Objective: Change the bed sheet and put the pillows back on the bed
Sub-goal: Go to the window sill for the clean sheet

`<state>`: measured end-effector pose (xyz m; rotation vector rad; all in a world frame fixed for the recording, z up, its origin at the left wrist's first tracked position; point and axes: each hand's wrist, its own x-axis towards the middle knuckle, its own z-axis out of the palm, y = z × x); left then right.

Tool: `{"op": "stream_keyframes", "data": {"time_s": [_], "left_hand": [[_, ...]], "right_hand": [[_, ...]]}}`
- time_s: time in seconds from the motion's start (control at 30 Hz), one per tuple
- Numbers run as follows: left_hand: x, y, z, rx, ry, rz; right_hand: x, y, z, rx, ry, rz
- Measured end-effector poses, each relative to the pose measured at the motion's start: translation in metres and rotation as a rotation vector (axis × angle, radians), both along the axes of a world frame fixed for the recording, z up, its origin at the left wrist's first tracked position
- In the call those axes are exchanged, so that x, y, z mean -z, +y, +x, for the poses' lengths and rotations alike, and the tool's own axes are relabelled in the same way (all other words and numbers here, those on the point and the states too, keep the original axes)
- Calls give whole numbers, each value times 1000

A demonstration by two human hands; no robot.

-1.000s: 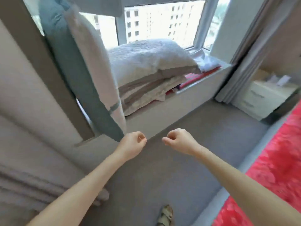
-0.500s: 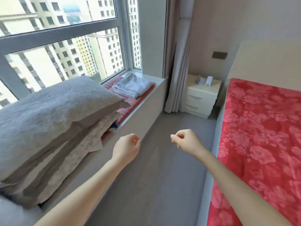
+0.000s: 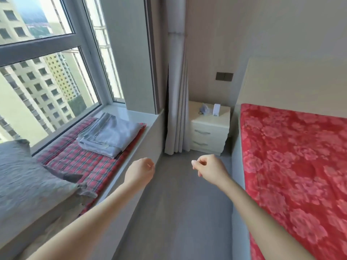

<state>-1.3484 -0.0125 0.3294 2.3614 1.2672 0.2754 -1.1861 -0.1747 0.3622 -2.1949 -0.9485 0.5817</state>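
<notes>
Bedroom aisle, window ledge left. Bed right, under red floral cover, head end bare. Pillows on ledge, now at far left after swing of view toward headboard. Folded grey sheet just beyond, on plaid pad. Left grip, right grip: curled, empty, over floor. Likely next: fetch sheet.

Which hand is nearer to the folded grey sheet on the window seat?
Left. The left hand is by the window seat edge, just right of the folded grey sheet. The right hand is farther right, beside the red bed.
</notes>
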Motion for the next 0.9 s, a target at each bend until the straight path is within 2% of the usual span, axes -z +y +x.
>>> {"op": "stream_keyframes", "data": {"time_s": [0.2, 0.37, 0.6, 0.73, 0.9], "left_hand": [[17, 109, 97, -30, 86, -42], [47, 195, 143, -168, 104, -100], [92, 310, 143, -554, 67, -300], [109, 360, 120, -797, 16, -357], [162, 427, 71, -1228, -192, -577]], "right_hand": [[8, 100, 92, 13, 26, -33], [32, 205, 157, -66, 57, -74], [68, 379, 207, -377, 52, -220], [93, 469, 213, -446, 76, -267], [140, 561, 189, -519, 103, -371]]}}
